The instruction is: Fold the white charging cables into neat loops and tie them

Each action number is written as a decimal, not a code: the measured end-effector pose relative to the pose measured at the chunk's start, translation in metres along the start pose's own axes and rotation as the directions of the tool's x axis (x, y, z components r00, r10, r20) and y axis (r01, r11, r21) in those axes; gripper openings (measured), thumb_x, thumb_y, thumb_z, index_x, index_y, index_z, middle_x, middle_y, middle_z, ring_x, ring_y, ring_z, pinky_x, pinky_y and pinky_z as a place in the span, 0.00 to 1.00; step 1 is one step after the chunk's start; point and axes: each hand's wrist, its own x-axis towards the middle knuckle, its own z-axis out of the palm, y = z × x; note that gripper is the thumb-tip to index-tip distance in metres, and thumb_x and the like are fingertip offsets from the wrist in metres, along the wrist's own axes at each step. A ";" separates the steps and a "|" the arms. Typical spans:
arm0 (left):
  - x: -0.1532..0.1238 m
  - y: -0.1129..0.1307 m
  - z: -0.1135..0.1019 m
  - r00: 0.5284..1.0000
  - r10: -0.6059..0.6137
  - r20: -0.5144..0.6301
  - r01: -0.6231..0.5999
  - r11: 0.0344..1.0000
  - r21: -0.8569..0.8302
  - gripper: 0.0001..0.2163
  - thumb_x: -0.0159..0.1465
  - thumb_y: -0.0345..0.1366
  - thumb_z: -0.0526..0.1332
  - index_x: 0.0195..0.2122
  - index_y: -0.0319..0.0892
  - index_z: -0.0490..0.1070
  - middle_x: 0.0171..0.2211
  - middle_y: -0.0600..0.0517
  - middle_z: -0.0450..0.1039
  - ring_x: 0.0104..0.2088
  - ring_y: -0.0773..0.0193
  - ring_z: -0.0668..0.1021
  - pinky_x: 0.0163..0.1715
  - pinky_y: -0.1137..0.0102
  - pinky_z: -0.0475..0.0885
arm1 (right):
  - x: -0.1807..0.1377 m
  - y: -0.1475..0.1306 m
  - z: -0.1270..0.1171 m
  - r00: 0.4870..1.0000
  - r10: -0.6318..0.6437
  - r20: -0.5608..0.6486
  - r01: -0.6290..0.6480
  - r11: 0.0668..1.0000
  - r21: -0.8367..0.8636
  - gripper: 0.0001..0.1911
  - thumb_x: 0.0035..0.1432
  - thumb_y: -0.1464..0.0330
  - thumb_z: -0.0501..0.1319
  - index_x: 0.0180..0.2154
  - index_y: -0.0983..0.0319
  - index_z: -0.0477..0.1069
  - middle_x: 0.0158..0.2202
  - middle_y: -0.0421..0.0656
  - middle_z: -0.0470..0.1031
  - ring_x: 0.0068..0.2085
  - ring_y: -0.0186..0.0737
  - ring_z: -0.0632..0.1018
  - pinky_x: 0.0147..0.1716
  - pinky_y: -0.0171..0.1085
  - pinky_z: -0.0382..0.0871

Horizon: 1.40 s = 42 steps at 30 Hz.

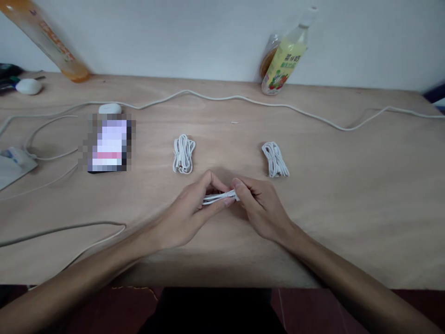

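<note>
Near the front middle of the wooden table, my left hand (pixel 189 211) is closed round a folded white cable (pixel 217 197). At the cable's right end, the thumb and fingers of my right hand (pixel 262 206) pinch it; the very tip is hidden by the fingers. Beyond my left hand lies a bundled white cable (pixel 183 155). A second bundle of white cable (pixel 275 160) rests beyond my right hand. Both bundles lie on the table, apart from my hands.
A phone (pixel 109 144) with a blurred screen lies to the left, a white case (pixel 110 109) behind it. One long white cord (pixel 239 97) crosses the back. Bottles stand near the wall: an orange one (pixel 52 41) and a yellow-labelled one (pixel 287 58). Loose cords (pixel 86 225) lie front left.
</note>
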 end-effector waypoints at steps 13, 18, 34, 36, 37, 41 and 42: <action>0.005 0.000 -0.001 0.996 0.073 -0.055 -0.078 0.992 -0.101 0.10 0.71 0.36 0.71 0.47 0.45 0.71 0.47 0.50 0.81 0.47 0.60 0.83 0.43 0.68 0.77 | 0.001 0.003 0.003 0.993 0.119 0.009 -0.119 0.983 0.142 0.22 0.74 0.59 0.54 0.25 0.58 0.63 0.23 0.35 0.59 0.25 0.35 0.60 0.26 0.38 0.53; 0.007 -0.005 -0.008 0.956 0.281 -0.087 -0.261 0.947 0.190 0.09 0.70 0.34 0.73 0.49 0.43 0.78 0.47 0.50 0.84 0.47 0.61 0.84 0.49 0.67 0.77 | 0.001 0.007 0.004 0.972 0.233 0.042 -0.235 0.928 0.290 0.25 0.74 0.52 0.55 0.26 0.58 0.62 0.24 0.35 0.58 0.25 0.34 0.60 0.25 0.36 0.52; 0.004 -0.010 -0.009 0.884 0.451 -0.126 -0.369 0.836 0.406 0.08 0.70 0.31 0.73 0.50 0.42 0.84 0.46 0.49 0.89 0.43 0.62 0.88 0.44 0.72 0.80 | -0.001 0.001 0.003 0.949 0.301 0.091 -0.313 0.877 0.364 0.32 0.69 0.38 0.59 0.30 0.58 0.71 0.27 0.37 0.63 0.26 0.35 0.61 0.21 0.35 0.53; 0.004 -0.010 -0.009 0.878 0.461 -0.126 -0.374 0.827 0.418 0.09 0.70 0.31 0.73 0.50 0.42 0.84 0.47 0.49 0.89 0.45 0.61 0.88 0.46 0.71 0.81 | -0.001 0.001 0.003 0.951 0.296 0.088 -0.307 0.881 0.360 0.31 0.70 0.39 0.59 0.31 0.58 0.71 0.26 0.36 0.60 0.26 0.35 0.59 0.22 0.35 0.53; 0.004 -0.010 -0.009 0.876 0.466 -0.125 -0.379 0.825 0.420 0.09 0.70 0.31 0.73 0.50 0.43 0.84 0.48 0.49 0.89 0.46 0.60 0.89 0.47 0.70 0.81 | -0.001 0.002 0.003 0.953 0.290 0.087 -0.302 0.883 0.359 0.30 0.70 0.40 0.58 0.31 0.58 0.71 0.26 0.35 0.59 0.25 0.34 0.58 0.22 0.35 0.53; 0.004 -0.010 -0.009 0.873 0.471 -0.125 -0.386 0.825 0.413 0.10 0.70 0.30 0.73 0.52 0.45 0.84 0.49 0.50 0.89 0.47 0.60 0.89 0.50 0.69 0.82 | 0.000 0.004 0.003 0.956 0.269 0.114 -0.293 0.878 0.380 0.25 0.75 0.47 0.57 0.31 0.58 0.69 0.24 0.33 0.55 0.23 0.33 0.56 0.22 0.36 0.52; 0.004 -0.011 -0.009 0.876 0.464 -0.131 -0.379 0.830 0.409 0.11 0.70 0.30 0.73 0.52 0.46 0.84 0.50 0.50 0.89 0.48 0.60 0.89 0.51 0.68 0.82 | 0.000 0.004 0.002 0.959 0.259 0.114 -0.283 0.881 0.379 0.24 0.76 0.49 0.56 0.31 0.58 0.69 0.24 0.33 0.55 0.23 0.33 0.56 0.22 0.36 0.52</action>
